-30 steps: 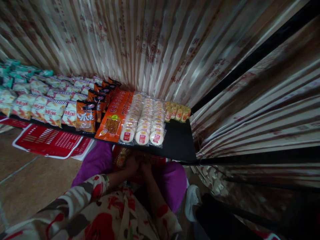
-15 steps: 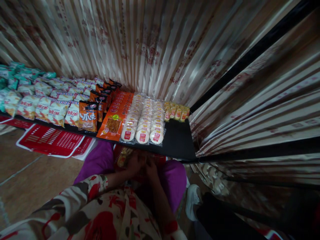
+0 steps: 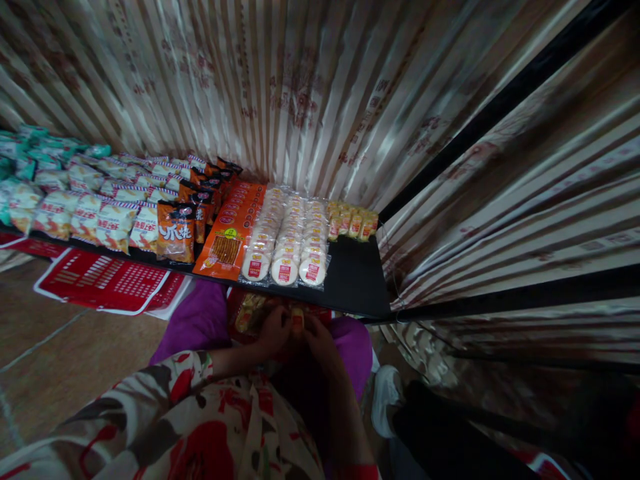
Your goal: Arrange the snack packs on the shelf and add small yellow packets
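My left hand and my right hand meet over my lap, just below the front edge of a black shelf. Between their fingers is a small yellow snack packet, pinched from both sides. Under the hands lies a red bag of more such packets on my purple trousers. On the shelf above stand rows of round rice crackers, a short row of small yellow packets, and a long orange pack.
Orange and white snack bags and green packs fill the shelf to the left. Red plastic baskets lie on the floor beneath. Striped curtain fabric hangs behind and to the right. A white shoe is at lower right.
Both hands have risen slightly from the lap toward the shelf edge, and a small yellow packet now shows between them. My right forearm has swung more upright.
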### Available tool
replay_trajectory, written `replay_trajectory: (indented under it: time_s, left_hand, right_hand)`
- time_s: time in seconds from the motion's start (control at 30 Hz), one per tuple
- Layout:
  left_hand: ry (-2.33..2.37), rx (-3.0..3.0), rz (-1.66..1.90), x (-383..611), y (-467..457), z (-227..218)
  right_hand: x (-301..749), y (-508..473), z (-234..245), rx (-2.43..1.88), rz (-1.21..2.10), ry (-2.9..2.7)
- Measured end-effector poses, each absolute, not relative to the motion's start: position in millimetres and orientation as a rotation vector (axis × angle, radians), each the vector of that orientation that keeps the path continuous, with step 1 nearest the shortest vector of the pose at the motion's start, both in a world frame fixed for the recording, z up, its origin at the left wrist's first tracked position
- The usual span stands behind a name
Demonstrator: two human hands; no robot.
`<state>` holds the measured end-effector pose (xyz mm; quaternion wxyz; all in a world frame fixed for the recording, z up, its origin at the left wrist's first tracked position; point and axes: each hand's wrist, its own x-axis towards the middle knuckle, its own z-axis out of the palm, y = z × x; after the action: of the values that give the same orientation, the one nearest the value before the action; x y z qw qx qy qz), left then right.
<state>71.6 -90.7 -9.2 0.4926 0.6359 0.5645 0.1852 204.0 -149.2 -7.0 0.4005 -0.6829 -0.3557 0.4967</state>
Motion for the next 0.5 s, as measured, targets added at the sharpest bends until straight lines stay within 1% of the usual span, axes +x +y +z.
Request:
replay_trajectory:
  time_s: [0.23,0.5]
  left_hand:
    - [1.267,1.531,0.461,75,-93,0]
    - [1.246,1.536,0.543,81,-97,0]
  right_hand:
    - [221,-147,9,-1.655,1.325,-0.866]
    - [244,-142,50,-1.712,1.43,-0.991]
